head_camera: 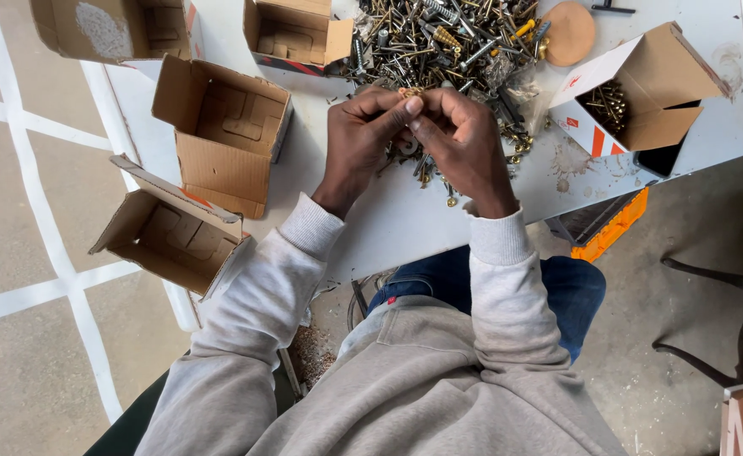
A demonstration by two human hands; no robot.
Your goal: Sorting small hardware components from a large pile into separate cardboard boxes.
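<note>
Grey sweatshirt fills the near edge; blue jeans show just beyond it. Person seated at a white table.

Both hands meet over the table's middle. Left hand curled, fingertips pinched narrow. Right hand likewise curled, thumb and forefinger pressed toward the left hand's. Between the fingertips: small brass screws, held by both hands, just near of the pile. Exact count cannot be told.

Pile of mixed screws and bolts, dark and brass, spread at the table's far side, touching the hands' far edge. Loose strays lie right of the right hand.

Right: open white-and-orange box, tilted, brass screws inside. Round wooden disc between it and the pile.

Left: open brown box, nothing seen inside. Another box overhangs the table's near-left edge. Two more boxes along the far edge.

Orange crate under the table, right side. Concrete floor with white painted lines, left.
</note>
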